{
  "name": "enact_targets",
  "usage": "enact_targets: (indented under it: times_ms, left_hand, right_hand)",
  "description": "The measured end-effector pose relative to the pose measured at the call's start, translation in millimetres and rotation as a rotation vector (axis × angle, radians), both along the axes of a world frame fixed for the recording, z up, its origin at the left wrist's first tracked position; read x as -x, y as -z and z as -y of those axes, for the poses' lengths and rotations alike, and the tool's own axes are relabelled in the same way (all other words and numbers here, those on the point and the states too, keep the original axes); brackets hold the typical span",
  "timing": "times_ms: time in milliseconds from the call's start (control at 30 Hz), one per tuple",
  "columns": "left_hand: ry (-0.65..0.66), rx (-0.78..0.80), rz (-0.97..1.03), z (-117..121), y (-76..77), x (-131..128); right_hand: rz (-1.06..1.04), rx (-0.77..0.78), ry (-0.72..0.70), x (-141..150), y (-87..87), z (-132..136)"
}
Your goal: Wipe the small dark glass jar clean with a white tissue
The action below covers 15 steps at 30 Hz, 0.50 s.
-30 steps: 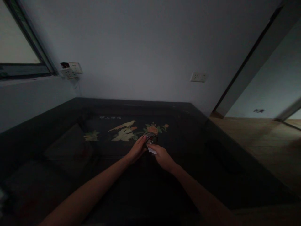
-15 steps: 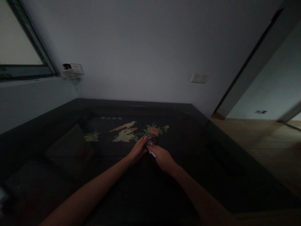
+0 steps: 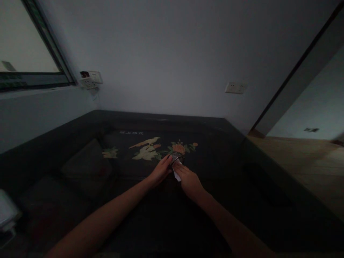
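Both my hands meet over the middle of a dark table [image 3: 231, 157] in dim light. My left hand [image 3: 160, 171] and my right hand [image 3: 188, 180] close their fingertips together on a small shiny dark object [image 3: 177, 157]. A bit of white paper or label [image 3: 176, 175] shows between the two hands, under the right thumb. What the object is I cannot make out. It sits just in front of a painted bird-and-flower picture [image 3: 150, 148] on the tabletop.
A wall runs behind the table with a socket [image 3: 235, 87] at the right and more sockets [image 3: 90, 77] near the window [image 3: 24, 46] at the left. A dark cushion-like shape [image 3: 86, 168] lies at left. Wooden floor [image 3: 303, 161] and a doorway lie right.
The view has shifted slightly to the right and down. My hands stay joined on the small object, and a little more of the white paper shows.
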<state>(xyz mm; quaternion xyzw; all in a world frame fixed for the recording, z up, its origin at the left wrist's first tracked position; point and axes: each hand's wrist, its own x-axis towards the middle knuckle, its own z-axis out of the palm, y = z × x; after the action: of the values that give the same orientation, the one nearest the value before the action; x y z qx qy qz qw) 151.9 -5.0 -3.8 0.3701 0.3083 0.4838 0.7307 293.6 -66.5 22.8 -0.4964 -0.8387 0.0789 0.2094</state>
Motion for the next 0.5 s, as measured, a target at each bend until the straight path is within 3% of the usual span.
enact_targets:
  times_ms: [133, 367, 433, 500]
  left_hand:
    - [0.016, -0.038, -0.01, 3, -3.8, -1]
    - [0.0, -0.064, 0.003, 6, -6.5, -4]
    - [0.01, -0.063, -0.001, 6, -6.9, -3]
    - [0.018, -0.062, -0.003, 6, -7.6, -2]
  right_hand:
    - [-0.42, 0.145, -0.029, 1, 1.8, -2]
    - [-1.286, 0.606, 0.032, 14, 11.8, -7]
    - [-1.366, 0.636, 0.049, 14, 14.1, -8]
    - [-1.274, 0.603, 0.066, 12, 13.9, -8]
